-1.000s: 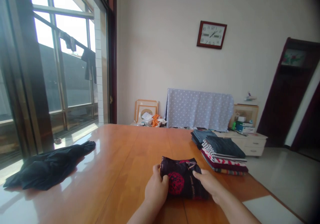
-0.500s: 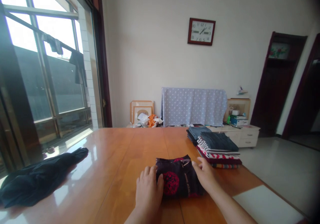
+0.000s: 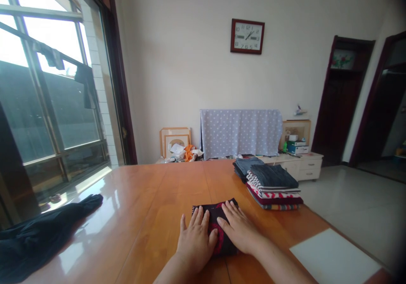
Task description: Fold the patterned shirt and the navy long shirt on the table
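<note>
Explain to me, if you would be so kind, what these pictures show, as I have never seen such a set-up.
Gladly. There is no machine here: these are a person's own bare hands. Every picture comes from one camera worn on that person's head, looking forward and down. The left hand and the right hand lie palm down, fingers spread, on a folded dark cloth with a pinkish-red print. Neither hand grips it; they simply rest on top. Under it is a shiny wooden table. To the right, beyond the hands, stands a stack of folded clothes, and a loose dark garment lies at the far left. A clock hangs on the wall.
</note>
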Demonstrator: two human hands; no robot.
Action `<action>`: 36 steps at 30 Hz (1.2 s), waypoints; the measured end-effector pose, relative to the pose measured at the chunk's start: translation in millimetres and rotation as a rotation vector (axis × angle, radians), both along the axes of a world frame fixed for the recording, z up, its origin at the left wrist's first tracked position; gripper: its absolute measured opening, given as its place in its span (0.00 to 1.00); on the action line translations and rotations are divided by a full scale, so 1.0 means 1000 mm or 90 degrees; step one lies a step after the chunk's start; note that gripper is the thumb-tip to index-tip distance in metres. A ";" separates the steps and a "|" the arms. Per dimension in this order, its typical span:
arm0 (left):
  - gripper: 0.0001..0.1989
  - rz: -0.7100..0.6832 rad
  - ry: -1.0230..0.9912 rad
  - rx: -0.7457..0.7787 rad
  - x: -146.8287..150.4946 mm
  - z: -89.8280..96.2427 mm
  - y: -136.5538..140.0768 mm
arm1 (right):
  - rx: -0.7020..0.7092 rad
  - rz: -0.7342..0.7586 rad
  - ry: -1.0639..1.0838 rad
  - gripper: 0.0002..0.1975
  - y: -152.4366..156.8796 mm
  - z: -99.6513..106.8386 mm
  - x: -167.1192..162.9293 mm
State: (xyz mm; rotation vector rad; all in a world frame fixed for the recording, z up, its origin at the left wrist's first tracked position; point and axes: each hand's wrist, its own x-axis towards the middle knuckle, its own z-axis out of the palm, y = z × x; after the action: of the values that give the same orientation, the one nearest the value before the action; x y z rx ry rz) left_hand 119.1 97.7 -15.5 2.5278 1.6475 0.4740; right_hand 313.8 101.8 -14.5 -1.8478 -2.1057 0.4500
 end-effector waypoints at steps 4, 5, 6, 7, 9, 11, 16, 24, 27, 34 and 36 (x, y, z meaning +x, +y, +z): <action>0.35 0.035 0.017 -0.061 0.000 0.001 0.001 | -0.037 -0.010 0.014 0.44 0.002 -0.004 0.007; 0.36 0.042 0.016 -0.075 0.001 0.002 0.001 | -0.042 -0.016 0.019 0.44 0.002 -0.005 0.007; 0.37 0.047 0.012 -0.086 0.002 0.002 0.001 | -0.045 -0.021 0.023 0.44 0.001 -0.006 0.007; 0.37 0.050 0.005 -0.094 0.002 0.002 0.002 | -0.047 -0.024 0.025 0.45 0.001 -0.006 0.007; 0.38 0.048 -0.020 -0.114 -0.001 0.001 0.006 | -0.046 -0.026 0.024 0.45 0.001 -0.007 0.007; 0.38 0.028 -0.059 -0.143 -0.008 0.002 0.015 | -0.045 -0.028 0.016 0.45 0.001 -0.008 0.006; 0.23 0.120 -0.255 -0.134 -0.039 0.002 0.061 | -0.035 -0.033 -0.003 0.45 0.001 -0.010 0.006; 0.16 0.179 -0.290 -0.178 -0.044 -0.009 0.098 | 0.002 -0.033 -0.002 0.43 0.002 -0.016 0.004; 0.11 0.186 -0.296 -0.189 -0.037 -0.011 0.102 | 0.013 -0.038 -0.006 0.43 0.002 -0.018 0.003; 0.09 0.242 -0.263 -0.158 -0.038 -0.004 0.104 | 0.014 -0.037 -0.015 0.42 0.000 -0.016 0.002; 0.09 0.244 -0.251 -0.127 -0.035 0.002 0.098 | 0.005 -0.041 -0.019 0.42 0.000 -0.014 0.002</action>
State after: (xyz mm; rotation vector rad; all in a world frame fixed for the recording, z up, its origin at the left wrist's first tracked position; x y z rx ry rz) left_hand 84.1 195.3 -13.6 1.8343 1.8998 0.7390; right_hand 315.8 101.8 -29.0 -1.9226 -2.0575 0.4002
